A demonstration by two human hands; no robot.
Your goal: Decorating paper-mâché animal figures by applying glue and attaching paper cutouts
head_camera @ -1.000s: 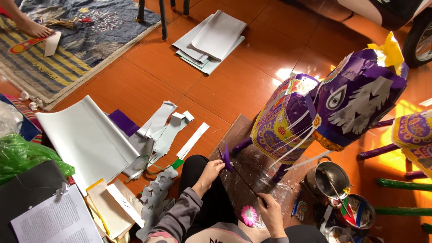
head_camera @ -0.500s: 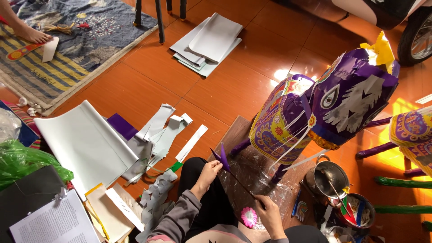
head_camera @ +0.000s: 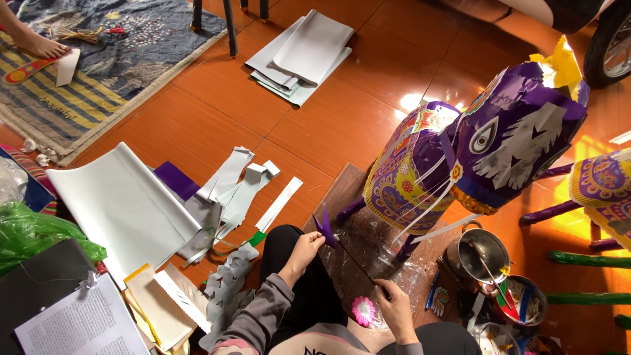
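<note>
While your left hand (head_camera: 303,248) pinches a small purple paper piece (head_camera: 325,229) on a thin dark stick (head_camera: 355,266), your right hand (head_camera: 393,304) is closed around the stick's near end. Right of them, the purple paper-covered animal figure (head_camera: 473,151) looks largely decorated; white paper strips (head_camera: 240,187) lie unused at left, so trimming seems unfinished.

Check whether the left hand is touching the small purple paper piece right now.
Touching. The head view shows the left hand pinching the purple paper piece between its fingertips, above the plastic-covered board.

orange tiled floor (head_camera: 315,125), paper sheets (head_camera: 125,204), rug (head_camera: 98,72)
</note>
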